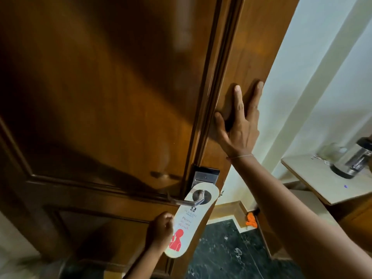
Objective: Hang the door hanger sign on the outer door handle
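Note:
A white door hanger sign (186,224) with red lettering and a red figure has its round hole around the silver lever handle (188,200) of the brown wooden door (104,93). My left hand (161,228) pinches the sign's left edge near its middle. My right hand (239,125) lies flat with fingers spread against the door's edge, well above the handle. Above the handle sits a dark electronic lock plate (205,175).
A pale side table (326,184) stands at the right with a kettle (354,160) on it. An orange object (251,219) lies on the dark marble floor (231,254) by the wall. A white wall (314,77) shows past the door's edge.

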